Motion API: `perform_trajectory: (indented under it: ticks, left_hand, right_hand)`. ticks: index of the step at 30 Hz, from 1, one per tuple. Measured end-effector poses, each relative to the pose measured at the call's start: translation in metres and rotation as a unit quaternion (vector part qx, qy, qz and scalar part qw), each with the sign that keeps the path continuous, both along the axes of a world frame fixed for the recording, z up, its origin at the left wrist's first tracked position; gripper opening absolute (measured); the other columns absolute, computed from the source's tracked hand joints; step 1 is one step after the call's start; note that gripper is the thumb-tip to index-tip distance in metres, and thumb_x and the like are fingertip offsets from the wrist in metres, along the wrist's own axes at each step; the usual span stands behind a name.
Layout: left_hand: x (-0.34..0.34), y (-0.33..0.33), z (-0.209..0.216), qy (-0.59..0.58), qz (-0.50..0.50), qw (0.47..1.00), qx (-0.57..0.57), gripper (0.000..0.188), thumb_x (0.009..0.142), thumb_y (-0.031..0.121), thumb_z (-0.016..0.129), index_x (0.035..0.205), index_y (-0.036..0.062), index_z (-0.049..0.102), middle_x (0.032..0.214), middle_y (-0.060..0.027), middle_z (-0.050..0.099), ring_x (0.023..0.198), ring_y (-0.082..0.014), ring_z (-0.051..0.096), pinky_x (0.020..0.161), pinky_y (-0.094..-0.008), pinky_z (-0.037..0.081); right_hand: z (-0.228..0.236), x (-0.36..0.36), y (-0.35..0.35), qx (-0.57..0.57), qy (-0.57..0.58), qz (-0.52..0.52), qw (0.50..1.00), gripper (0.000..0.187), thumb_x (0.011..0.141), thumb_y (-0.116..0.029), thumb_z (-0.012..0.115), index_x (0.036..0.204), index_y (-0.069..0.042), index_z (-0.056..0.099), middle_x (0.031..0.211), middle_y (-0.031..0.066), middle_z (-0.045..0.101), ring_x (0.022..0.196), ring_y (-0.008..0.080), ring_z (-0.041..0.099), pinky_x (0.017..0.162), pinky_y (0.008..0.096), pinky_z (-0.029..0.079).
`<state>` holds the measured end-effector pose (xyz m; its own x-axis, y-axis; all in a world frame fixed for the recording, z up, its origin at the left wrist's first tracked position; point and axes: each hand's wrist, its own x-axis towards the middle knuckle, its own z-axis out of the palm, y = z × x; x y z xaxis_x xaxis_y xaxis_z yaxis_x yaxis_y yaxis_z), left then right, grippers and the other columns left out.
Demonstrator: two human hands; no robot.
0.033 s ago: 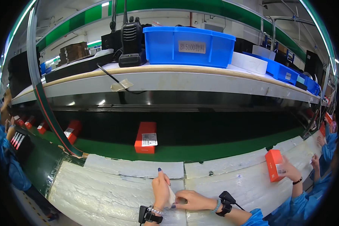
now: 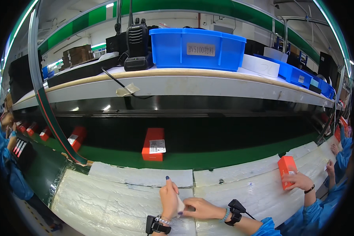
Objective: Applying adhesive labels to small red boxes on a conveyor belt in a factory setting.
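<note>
Over the near edge of the covered bench, my left hand (image 2: 169, 200) is closed with its thumb sticking up, gripping a small, soft-looking white piece (image 2: 180, 206). From the right, my right hand (image 2: 200, 208) meets it. Its fingers are curled and pinched at the white piece's edge, and their tips are partly hidden. Whether the piece is cloth or paper I cannot tell. Both wrists wear beads and a black strapped device. On the belt beyond lies an orange-red box (image 2: 152, 146) with a white label.
A co-worker's hand (image 2: 301, 181) at right touches an upright orange-red box (image 2: 286, 169). More red boxes (image 2: 78, 137) line the green belt (image 2: 208, 157) leftward, past a metal post (image 2: 35, 67). A shelf above carries a walkie-talkie (image 2: 137, 43) and a blue bin (image 2: 169, 49).
The co-worker's hand has shifted slightly on the upright box. My own hands stay in nearly the same place.
</note>
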<state>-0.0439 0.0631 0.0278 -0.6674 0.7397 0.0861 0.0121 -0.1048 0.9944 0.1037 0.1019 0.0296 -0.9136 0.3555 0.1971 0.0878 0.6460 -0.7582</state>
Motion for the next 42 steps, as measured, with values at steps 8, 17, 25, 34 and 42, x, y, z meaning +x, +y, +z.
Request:
perform_trajectory:
  ticks: [8, 17, 25, 34, 42]
  left_hand:
    - [-0.005, 0.005, -0.009, 0.006, 0.143, 0.989, 0.026, 0.027, 0.097, 0.018, 0.04, 0.099, -0.002, 0.058, 0.08, -0.0129, 0.061, 0.074, -0.021, 0.058, 0.072, -0.0346, 0.046]
    - [-0.028, 0.003, -0.016, -0.047, 0.198, 0.973, 0.112, 0.017, 0.089, 0.0, 0.046, 0.104, 0.0013, 0.053, 0.089, -0.0059, 0.055, 0.078, -0.012, 0.053, 0.07, -0.0256, 0.044]
    - [-0.035, 0.001, -0.018, -0.024, 0.119, 0.989, 0.087, 0.014, 0.089, 0.01, 0.049, 0.085, 0.0007, 0.058, 0.07, -0.0027, 0.053, 0.062, -0.0128, 0.05, 0.057, -0.0273, 0.042]
    - [-0.084, -0.024, -0.033, 0.367, 0.149, 0.833, -0.386, 0.024, 0.08, 0.021, 0.055, 0.084, -0.0003, 0.065, 0.087, -0.0204, 0.066, 0.087, -0.0351, 0.061, 0.082, -0.0463, 0.045]
    - [-0.049, -0.013, 0.002, 0.496, 0.291, 0.815, -0.075, 0.02, 0.076, 0.003, 0.06, 0.096, 0.0033, 0.062, 0.085, -0.0141, 0.062, 0.084, -0.0313, 0.057, 0.083, -0.0469, 0.042]
  right_hand:
    - [0.008, -0.041, 0.027, -0.003, 0.027, -0.19, 0.981, 0.028, 0.097, -0.023, 0.048, 0.086, 0.002, 0.056, 0.073, 0.0229, 0.058, 0.07, 0.0415, 0.057, 0.06, 0.0449, 0.044]
    - [-0.003, -0.15, 0.098, 0.155, 0.118, -0.253, 0.948, 0.036, 0.095, -0.035, 0.049, 0.107, -0.002, 0.059, 0.107, 0.0169, 0.056, 0.098, 0.0343, 0.054, 0.08, 0.0452, 0.044]
    - [-0.026, -0.2, 0.117, 0.285, -0.138, -0.427, 0.847, 0.066, 0.08, -0.055, 0.06, 0.13, -0.012, 0.051, 0.125, 0.0093, 0.048, 0.102, 0.0423, 0.048, 0.08, 0.0551, 0.045]
    - [0.004, -0.114, 0.112, 0.311, -0.037, -0.392, 0.865, 0.068, 0.068, -0.043, 0.067, 0.125, -0.008, 0.054, 0.123, 0.0091, 0.053, 0.091, 0.039, 0.053, 0.072, 0.0466, 0.051]
    - [0.039, 0.019, -0.021, 0.224, -0.165, -0.34, 0.898, 0.069, 0.076, -0.043, 0.067, 0.133, -0.009, 0.05, 0.134, 0.0174, 0.048, 0.109, 0.0407, 0.05, 0.092, 0.0502, 0.046]
